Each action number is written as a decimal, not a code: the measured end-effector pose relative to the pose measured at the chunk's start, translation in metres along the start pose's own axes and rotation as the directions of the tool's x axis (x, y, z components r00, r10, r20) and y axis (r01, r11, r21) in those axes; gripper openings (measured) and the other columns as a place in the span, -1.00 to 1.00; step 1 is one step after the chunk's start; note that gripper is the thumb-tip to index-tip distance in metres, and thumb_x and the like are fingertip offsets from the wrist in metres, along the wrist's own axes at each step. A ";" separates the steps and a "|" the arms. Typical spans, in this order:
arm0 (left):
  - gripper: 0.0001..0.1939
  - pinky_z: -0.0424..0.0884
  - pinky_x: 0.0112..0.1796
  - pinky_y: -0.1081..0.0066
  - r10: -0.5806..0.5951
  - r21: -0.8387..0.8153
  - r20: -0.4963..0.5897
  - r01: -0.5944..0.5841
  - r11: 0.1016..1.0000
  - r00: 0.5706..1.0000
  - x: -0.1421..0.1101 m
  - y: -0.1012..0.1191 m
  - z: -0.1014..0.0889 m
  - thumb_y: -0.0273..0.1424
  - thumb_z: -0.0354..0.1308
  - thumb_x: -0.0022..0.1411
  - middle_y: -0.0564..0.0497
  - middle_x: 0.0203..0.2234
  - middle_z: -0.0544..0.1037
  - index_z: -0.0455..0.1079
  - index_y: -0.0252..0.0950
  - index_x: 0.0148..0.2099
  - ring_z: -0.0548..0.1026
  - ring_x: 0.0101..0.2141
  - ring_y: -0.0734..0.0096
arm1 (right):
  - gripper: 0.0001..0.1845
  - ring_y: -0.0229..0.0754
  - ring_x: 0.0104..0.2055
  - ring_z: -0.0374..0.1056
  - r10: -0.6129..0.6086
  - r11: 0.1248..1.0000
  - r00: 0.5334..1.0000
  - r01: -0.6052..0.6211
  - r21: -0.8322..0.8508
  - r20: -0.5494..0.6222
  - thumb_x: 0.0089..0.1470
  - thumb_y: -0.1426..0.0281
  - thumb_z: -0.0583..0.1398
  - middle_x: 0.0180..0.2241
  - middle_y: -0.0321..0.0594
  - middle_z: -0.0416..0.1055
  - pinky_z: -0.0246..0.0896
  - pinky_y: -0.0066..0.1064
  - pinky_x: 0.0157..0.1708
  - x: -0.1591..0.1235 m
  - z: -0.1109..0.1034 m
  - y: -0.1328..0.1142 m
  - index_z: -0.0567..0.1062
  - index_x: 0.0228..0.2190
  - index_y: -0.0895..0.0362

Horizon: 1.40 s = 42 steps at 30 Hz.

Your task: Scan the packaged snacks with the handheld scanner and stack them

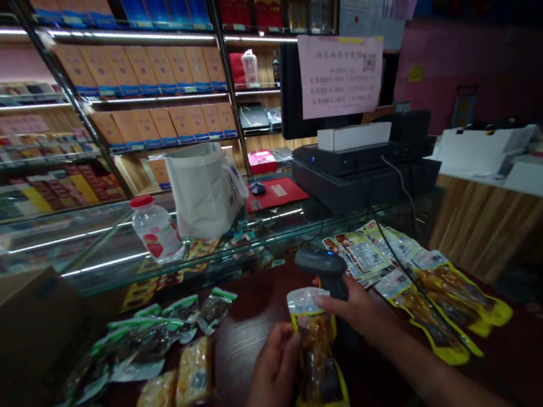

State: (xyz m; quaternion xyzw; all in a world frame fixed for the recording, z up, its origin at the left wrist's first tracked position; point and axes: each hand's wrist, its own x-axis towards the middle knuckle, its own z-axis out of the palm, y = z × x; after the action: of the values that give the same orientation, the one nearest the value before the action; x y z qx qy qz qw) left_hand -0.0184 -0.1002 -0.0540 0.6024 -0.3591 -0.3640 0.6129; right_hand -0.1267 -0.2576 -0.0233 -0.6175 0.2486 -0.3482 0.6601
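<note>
Left hand curls firmly round a yellow-edged snack packet; right hand closes on a black barcode scanner, just beside the packet; more packets lie on the dark counter.

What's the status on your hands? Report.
Left hand, right hand on yellow-edged snack packet. Barcode scanner behind it. Black cable over packets, right.

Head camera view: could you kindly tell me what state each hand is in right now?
Left hand: closed, holding a yellow-edged snack packet.
Right hand: closed, pinching that packet's top, beside a barcode scanner.
</note>
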 end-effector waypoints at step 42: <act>-0.32 0.45 -0.35 0.39 -0.168 -0.225 -0.408 0.079 0.971 0.897 0.011 0.014 -0.023 -0.03 0.36 -0.08 -0.12 -0.22 0.60 0.44 -0.38 0.00 0.56 -0.26 0.14 | -0.44 -0.29 -0.59 0.27 0.023 0.972 0.966 0.039 -0.233 0.258 0.07 -0.10 0.16 -0.51 -0.28 0.35 0.22 -0.46 -0.63 -0.017 0.003 -0.016 0.36 -0.26 0.18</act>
State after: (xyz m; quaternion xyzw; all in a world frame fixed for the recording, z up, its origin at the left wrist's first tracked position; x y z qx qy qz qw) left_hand 0.0073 -0.0990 -0.0401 0.6233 -0.1392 -0.2971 0.7098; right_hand -0.1380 -0.2423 -0.0087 -0.7329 0.1973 -0.2351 0.6071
